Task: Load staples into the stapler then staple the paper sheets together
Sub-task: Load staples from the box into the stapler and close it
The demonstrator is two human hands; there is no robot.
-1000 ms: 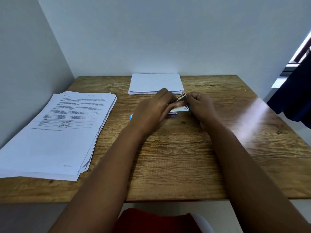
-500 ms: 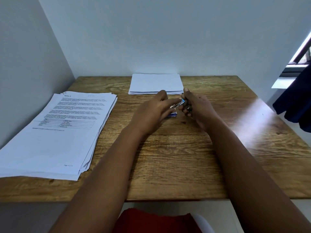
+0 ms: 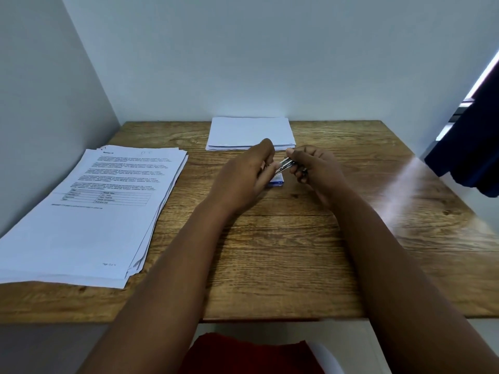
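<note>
Looks like an office or study corner. Wooden desk (image 3: 297, 252) pushed into plain white walls (image 3: 243, 55), a thick stack of printed documents (image 3: 89, 211) on the left, a smaller blank paper pile (image 3: 249, 130) at the back edge.

I see a brown wooden table (image 3: 283, 260) that goes up to the wall. On its left side lies a big pile of paper (image 3: 89, 211) with printed words on the top sheet, and the sheets do not line up well. At the back, in the middle, lies a small neat stack of blank white sheets (image 3: 249, 130). Near the middle a little white and blue box (image 3: 276, 181) lies flat on the wood. A pale stripe of light falls on the right side
</note>
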